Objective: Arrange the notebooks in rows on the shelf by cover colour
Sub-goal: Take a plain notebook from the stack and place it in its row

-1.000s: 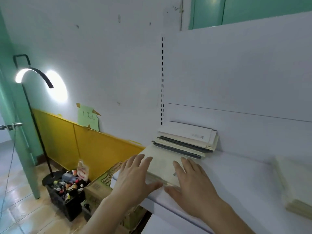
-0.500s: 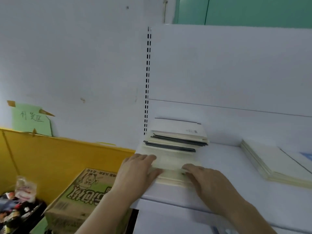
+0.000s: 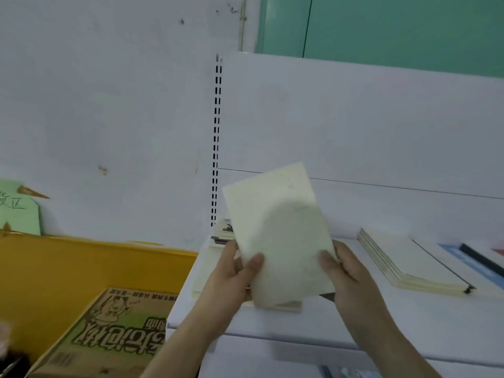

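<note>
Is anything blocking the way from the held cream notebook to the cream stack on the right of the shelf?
Nothing visible does. Both hands, left hand and right hand, hold the cream notebook up above the shelf; bare shelf lies between it and the cream stack.

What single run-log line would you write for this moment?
both hands: left hand and right hand hold cream notebook | lifted, tilted above shelf | cream stack lies right

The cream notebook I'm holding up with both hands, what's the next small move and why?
Probably carry the cream notebook rightward and lay it on the cream stack on the shelf. The left hand and right hand both grip it, lifted off the pile at the left end, and the stack's covers look the same colour.
</note>
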Demonstrator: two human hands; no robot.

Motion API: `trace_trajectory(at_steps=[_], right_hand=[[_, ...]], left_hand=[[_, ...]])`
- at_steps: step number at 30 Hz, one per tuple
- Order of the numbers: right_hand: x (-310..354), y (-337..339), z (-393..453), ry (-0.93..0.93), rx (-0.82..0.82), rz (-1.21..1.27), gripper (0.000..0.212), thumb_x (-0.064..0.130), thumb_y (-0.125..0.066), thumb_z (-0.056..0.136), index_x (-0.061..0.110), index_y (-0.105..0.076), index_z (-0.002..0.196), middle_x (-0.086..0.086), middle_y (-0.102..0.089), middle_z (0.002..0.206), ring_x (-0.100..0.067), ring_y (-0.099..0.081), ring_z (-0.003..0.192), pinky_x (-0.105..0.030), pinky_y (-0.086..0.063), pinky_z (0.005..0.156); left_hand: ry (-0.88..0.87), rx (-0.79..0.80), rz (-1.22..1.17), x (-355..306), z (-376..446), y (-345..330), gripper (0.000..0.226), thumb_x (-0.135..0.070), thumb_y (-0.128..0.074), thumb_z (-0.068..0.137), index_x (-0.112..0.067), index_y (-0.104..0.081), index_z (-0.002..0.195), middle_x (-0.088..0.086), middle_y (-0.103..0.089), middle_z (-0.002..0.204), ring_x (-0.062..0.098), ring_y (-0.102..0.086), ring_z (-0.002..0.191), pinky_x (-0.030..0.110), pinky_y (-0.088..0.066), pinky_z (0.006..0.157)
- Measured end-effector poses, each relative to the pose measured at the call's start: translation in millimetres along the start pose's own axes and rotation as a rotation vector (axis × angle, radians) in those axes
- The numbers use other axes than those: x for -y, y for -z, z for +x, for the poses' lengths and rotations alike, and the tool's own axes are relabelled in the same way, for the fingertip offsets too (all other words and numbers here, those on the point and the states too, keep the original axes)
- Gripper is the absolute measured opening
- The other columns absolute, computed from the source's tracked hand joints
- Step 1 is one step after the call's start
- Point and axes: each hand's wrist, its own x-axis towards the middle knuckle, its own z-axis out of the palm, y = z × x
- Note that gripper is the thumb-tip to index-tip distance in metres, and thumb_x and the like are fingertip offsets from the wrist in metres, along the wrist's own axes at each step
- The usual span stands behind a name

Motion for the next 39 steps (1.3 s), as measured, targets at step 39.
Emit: trace_trajectory(at_steps=[39], right_hand=[[3, -4, -7, -0.107, -0.157, -0.254, 0.030, 0.036, -0.042, 0.100, 0.019, -0.065, 0.089, 0.000, -0.068, 0.085, -0.020, -0.064, 0.081, -0.033, -0.046, 0.068]], left_hand=[[-0.127, -0.229, 0.061, -4, -12, 22, 0.020, -0.029, -0.048, 0.103, -0.042, -0.057, 0.115, -0.012, -0.071, 0.106, 0.016, -0.067, 0.101, 0.049, -0.056, 0.089]])
